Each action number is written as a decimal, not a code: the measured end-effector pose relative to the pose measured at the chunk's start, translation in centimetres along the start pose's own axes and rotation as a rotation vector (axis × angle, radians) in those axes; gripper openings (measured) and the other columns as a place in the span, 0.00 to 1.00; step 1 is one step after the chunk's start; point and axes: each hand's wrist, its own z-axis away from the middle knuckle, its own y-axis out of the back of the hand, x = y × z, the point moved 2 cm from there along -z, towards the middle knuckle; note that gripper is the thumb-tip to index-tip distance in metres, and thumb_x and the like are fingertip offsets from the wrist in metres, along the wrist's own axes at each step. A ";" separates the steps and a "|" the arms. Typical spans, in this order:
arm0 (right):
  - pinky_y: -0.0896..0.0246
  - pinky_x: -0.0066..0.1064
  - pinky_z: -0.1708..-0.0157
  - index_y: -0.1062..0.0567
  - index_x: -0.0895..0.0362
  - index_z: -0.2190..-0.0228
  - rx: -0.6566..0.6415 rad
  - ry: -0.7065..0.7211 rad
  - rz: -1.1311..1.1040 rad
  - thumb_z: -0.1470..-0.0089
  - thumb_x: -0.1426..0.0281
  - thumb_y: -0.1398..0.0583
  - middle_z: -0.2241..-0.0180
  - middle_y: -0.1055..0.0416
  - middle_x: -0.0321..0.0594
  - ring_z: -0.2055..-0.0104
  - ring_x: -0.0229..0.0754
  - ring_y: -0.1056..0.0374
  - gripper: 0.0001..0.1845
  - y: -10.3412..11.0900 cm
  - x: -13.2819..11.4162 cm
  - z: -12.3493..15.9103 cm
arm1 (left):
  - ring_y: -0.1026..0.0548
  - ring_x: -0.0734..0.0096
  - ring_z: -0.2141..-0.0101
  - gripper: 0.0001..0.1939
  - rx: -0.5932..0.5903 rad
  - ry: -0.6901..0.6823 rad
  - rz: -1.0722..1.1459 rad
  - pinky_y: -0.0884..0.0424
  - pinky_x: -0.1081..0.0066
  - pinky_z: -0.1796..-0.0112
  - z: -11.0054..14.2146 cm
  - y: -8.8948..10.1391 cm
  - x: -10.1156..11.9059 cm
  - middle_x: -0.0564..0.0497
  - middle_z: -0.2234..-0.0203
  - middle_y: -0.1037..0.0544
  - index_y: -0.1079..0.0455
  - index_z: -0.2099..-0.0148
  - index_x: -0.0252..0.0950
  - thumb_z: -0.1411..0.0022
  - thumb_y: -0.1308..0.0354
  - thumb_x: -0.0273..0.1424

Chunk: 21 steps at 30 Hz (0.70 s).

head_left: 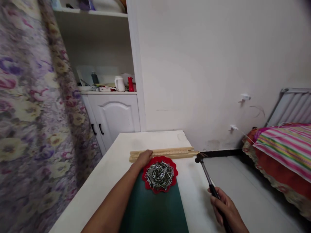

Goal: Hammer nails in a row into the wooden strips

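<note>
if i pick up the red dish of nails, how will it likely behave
The red dish will probably feel heavy for its size, since metal nails fill it. Those nails lie loose and crisscrossed in a heap, so they would likely shift or spill if it tilts. Its thin scalloped rim looks like plastic and may flex a little under the load.

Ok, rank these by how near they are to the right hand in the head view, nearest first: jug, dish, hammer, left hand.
From the right hand:
1. Hammer: in its grip.
2. Dish: to its left.
3. Left hand: beyond the dish, left.
4. Jug: far left, on the shelf.
</note>
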 end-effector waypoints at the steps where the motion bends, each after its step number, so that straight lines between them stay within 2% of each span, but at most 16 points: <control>1: 0.62 0.20 0.90 0.35 0.55 0.68 -0.021 -0.017 0.013 0.47 0.55 0.42 0.89 0.44 0.23 0.92 0.28 0.54 0.16 -0.3 -0.3 0.1 | 0.31 0.60 0.53 0.16 -0.004 0.000 -0.006 0.38 0.64 0.52 -0.3 0.0 0.0 0.42 0.55 0.28 0.34 0.51 0.34 0.42 0.49 0.28; 3: 0.63 0.19 0.91 0.38 0.55 0.74 -0.070 -0.040 0.009 0.47 0.54 0.43 0.90 0.45 0.23 0.93 0.27 0.56 0.18 -1.0 -0.5 0.2 | 0.31 0.61 0.56 0.13 -0.006 0.005 -0.017 0.38 0.65 0.54 -0.7 0.1 0.0 0.43 0.57 0.29 0.32 0.55 0.34 0.43 0.49 0.28; 7: 0.63 0.19 0.91 0.38 0.54 0.74 -0.142 -0.045 -0.059 0.49 0.52 0.43 0.89 0.44 0.23 0.93 0.26 0.57 0.18 -1.8 -0.4 0.0 | 0.31 0.64 0.59 0.09 0.001 0.025 -0.022 0.38 0.68 0.56 -1.1 0.0 0.2 0.45 0.60 0.30 0.32 0.60 0.35 0.45 0.48 0.27; 11: 0.63 0.19 0.91 0.37 0.55 0.70 -0.142 -0.038 -0.084 0.50 0.53 0.42 0.88 0.44 0.22 0.93 0.26 0.58 0.18 -2.0 -0.6 -0.2 | 0.31 0.65 0.60 0.10 0.021 0.036 -0.020 0.38 0.69 0.58 -0.8 0.1 0.4 0.47 0.60 0.30 0.34 0.59 0.36 0.45 0.49 0.26; 15: 0.62 0.20 0.90 0.37 0.55 0.68 -0.153 -0.006 -0.099 0.48 0.55 0.42 0.87 0.44 0.23 0.92 0.26 0.57 0.17 -2.1 -1.7 0.2 | 0.31 0.63 0.59 0.11 0.080 0.052 -0.020 0.38 0.66 0.56 0.0 1.5 0.3 0.45 0.61 0.28 0.34 0.56 0.35 0.41 0.53 0.25; 18: 0.61 0.21 0.88 0.36 0.55 0.66 -0.159 0.031 -0.114 0.47 0.56 0.43 0.86 0.44 0.24 0.90 0.27 0.57 0.15 -2.2 -3.1 1.1 | 0.31 0.62 0.56 0.14 0.114 0.055 -0.021 0.40 0.64 0.53 1.7 3.5 -0.1 0.45 0.58 0.28 0.35 0.53 0.35 0.40 0.55 0.26; 21: 0.56 0.24 0.84 0.34 0.56 0.60 -0.085 0.112 -0.157 0.47 0.59 0.42 0.80 0.41 0.29 0.86 0.29 0.52 0.17 -1.9 -4.0 2.1 | 0.32 0.63 0.54 0.15 0.124 0.020 -0.006 0.40 0.65 0.51 5.8 5.5 -0.7 0.45 0.55 0.28 0.35 0.51 0.36 0.39 0.54 0.27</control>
